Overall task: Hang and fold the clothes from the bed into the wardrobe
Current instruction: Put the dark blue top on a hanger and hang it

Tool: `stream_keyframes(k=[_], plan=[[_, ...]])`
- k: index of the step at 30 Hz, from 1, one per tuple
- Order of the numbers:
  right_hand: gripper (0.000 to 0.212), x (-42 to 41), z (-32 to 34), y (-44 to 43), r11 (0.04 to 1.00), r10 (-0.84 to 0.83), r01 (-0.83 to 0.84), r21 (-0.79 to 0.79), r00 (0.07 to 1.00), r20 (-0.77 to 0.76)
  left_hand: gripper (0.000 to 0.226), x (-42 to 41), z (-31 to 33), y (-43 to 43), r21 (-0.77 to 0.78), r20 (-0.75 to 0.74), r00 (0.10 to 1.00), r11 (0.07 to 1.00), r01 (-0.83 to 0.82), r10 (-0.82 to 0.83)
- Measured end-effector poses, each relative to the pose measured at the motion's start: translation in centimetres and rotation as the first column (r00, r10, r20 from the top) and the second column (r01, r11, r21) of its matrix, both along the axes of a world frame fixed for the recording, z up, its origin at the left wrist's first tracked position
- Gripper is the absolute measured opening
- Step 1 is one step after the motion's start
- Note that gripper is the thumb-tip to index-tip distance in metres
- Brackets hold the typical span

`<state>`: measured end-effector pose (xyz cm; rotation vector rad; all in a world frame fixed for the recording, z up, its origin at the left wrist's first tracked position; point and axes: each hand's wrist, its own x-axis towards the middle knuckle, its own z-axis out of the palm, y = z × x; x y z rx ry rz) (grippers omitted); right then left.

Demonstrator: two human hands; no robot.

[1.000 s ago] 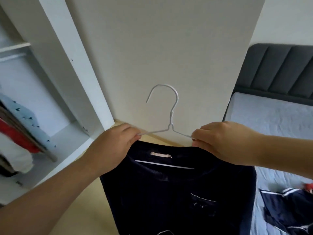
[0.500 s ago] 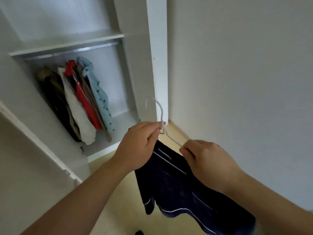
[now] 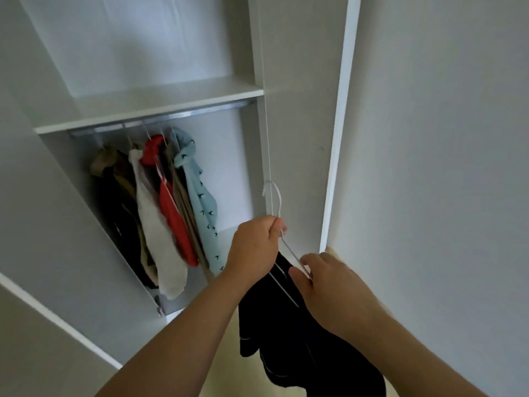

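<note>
A dark navy shirt (image 3: 297, 336) hangs on a thin white wire hanger (image 3: 277, 199). My left hand (image 3: 254, 247) grips the hanger at its neck, just under the hook. My right hand (image 3: 329, 287) pinches the hanger's right shoulder wire at the shirt's collar. Both hands are in front of the open wardrobe's right side panel (image 3: 294, 156). The metal rail (image 3: 160, 117) runs under the shelf, above and left of the hanger's hook. The bed is out of view.
Several garments hang on the rail: a light blue patterned one (image 3: 197, 207), a red one (image 3: 171, 213), a cream one (image 3: 160, 247) and dark ones (image 3: 117, 213). A white shelf (image 3: 148, 107) sits above. The open door (image 3: 57, 296) stands at left, a plain wall (image 3: 443, 167) at right.
The view has swung left from the bed and wall to the open wardrobe. The hanger with the shirt has turned edge-on and moved toward the wardrobe opening, both hands still on it.
</note>
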<state>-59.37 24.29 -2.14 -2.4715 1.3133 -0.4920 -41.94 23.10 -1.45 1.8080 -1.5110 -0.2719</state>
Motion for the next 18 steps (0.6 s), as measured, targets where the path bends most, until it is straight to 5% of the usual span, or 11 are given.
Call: stream_keyframes(k=[7, 18], plan=[[0.037, 7.7, -3.0, -11.1, 0.993, 0.003, -0.014, 0.119, 0.996, 0.093, 0.038, 11.3, -1.0, -14.0, 0.050, -0.004, 0.999, 0.997, -0.050, 0.051], [0.038, 23.1, -3.3, -30.2, 0.998, 0.067, -0.067, 0.010, 0.998, -0.016, 0.034, 25.2, 0.1, -32.4, 0.010, -0.063, 0.974, 0.976, -0.216, 0.216]])
